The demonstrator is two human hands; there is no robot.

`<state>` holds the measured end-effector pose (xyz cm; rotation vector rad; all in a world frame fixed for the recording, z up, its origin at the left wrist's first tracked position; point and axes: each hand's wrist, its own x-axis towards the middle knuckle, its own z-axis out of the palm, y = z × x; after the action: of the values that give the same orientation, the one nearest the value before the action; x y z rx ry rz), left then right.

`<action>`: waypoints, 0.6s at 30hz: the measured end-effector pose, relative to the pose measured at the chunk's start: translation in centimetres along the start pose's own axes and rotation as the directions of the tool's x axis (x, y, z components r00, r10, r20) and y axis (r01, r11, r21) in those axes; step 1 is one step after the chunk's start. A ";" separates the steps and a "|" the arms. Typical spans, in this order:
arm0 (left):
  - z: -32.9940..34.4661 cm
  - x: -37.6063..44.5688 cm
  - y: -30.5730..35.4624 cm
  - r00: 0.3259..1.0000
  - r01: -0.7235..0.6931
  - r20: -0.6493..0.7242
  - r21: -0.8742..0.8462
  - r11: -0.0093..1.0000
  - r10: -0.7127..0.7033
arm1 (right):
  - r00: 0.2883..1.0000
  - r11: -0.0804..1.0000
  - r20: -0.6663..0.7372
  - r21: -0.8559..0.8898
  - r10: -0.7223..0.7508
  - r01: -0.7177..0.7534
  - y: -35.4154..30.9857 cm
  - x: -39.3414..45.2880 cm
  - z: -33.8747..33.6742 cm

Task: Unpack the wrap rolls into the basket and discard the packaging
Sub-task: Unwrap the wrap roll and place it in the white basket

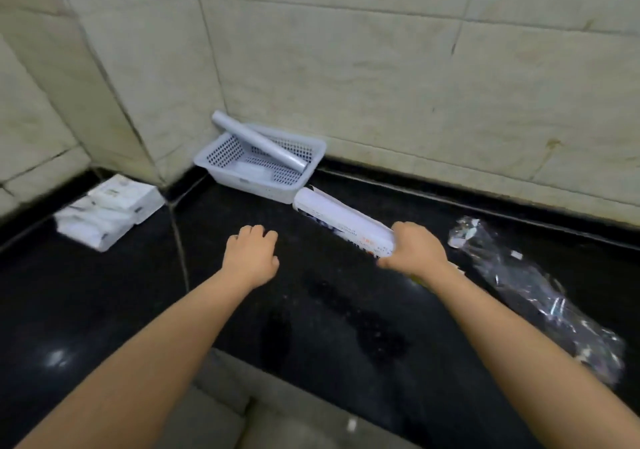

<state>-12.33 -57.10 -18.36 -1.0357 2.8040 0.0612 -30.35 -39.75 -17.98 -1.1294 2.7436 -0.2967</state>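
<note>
Now your right hand (415, 249) has its grip clamped on the wrapped roll (341, 218) beside the basket (221, 166); your left hand (252, 253) hovers loosely curled, empty. Next, strip its packaging.

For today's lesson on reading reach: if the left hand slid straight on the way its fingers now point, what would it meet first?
Probably the basket. The left hand is empty, fingers curled, pointing toward the wall; only bare counter lies between. Depth is unclear, so it might pass just beside it.

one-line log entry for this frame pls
right hand: grips wrap roll | left hand: empty | basket: one roll | plastic packaging: on counter
</note>
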 end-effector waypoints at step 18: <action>5.8 4.9 -14.8 0.985 0.153 0.104 -0.139 0.978 -0.139 | 0.958 0.975 0.203 -0.054 -0.201 0.216 -10.6 10.8 11.7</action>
<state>-5.61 -70.99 -24.66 -1.2348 2.6632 0.2952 -28.15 -56.16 -27.50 -1.3914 2.4865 -0.0995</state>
